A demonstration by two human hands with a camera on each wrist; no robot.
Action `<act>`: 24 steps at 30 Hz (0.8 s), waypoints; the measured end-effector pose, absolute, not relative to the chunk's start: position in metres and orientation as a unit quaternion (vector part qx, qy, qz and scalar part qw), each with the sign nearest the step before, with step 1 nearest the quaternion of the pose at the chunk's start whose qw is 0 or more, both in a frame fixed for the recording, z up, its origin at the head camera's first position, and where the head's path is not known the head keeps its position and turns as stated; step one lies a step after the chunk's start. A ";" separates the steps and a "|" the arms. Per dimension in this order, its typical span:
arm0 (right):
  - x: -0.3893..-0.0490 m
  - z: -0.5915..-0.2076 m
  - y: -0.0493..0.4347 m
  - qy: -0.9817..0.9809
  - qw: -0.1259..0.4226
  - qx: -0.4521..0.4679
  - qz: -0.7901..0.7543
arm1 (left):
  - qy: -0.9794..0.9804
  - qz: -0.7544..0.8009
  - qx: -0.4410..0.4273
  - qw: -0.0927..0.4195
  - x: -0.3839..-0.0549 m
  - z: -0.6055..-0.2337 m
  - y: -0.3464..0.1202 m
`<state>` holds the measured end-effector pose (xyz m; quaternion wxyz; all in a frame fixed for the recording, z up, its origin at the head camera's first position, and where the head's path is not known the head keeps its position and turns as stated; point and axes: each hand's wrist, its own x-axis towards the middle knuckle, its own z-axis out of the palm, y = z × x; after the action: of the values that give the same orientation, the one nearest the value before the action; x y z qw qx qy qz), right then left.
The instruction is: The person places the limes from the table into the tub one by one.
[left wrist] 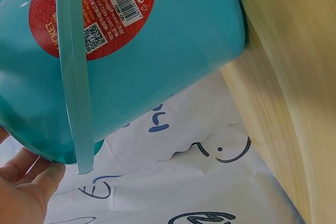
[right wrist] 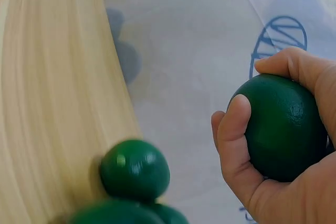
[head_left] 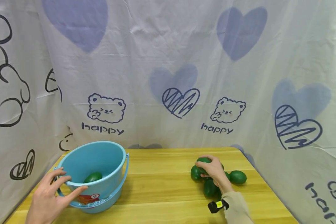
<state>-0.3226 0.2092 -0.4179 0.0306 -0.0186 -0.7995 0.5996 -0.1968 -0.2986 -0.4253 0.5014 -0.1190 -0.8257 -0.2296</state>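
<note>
A light blue bucket [head_left: 106, 189] stands on the left of the wooden table, with one dark green oval fruit [head_left: 93, 177] inside. My left hand [head_left: 51, 193] holds the bucket at its near left rim, thumb and fingers spread along the edge. In the left wrist view those fingers [left wrist: 44, 177] touch the rim close to the bucket's handle [left wrist: 76, 87]. On the table's right side my right hand [head_left: 216, 171] grips a similar green fruit [right wrist: 283, 129], thumb and fingers curled round it. Several more green fruits [head_left: 238, 177] lie in a cluster under and around this hand.
The wooden table [head_left: 156, 183] stretches between bucket and fruit cluster. A white cloth [head_left: 162, 46] with printed hearts and bears hangs behind it and along both sides. A small black device [head_left: 218, 206] sits at my right wrist.
</note>
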 end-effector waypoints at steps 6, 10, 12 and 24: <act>-0.327 -0.411 0.189 -0.785 0.022 0.010 0.619 | -0.826 -0.234 -0.116 0.500 -0.196 -0.426 -0.298; -0.331 -0.402 0.176 -0.778 0.021 0.029 0.628 | -0.827 -0.238 -0.110 0.497 -0.195 -0.426 -0.298; -0.333 -0.398 0.169 -0.779 0.019 0.038 0.625 | -0.828 -0.239 -0.107 0.495 -0.194 -0.426 -0.297; -0.332 -0.380 0.128 -0.777 0.008 0.087 0.623 | -0.828 -0.234 -0.112 0.497 -0.195 -0.425 -0.298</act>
<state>-0.3323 0.1280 -0.3801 0.0076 0.0872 -0.7771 0.6232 -0.1950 -0.2975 -0.4255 0.4966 -0.1116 -0.8282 -0.2345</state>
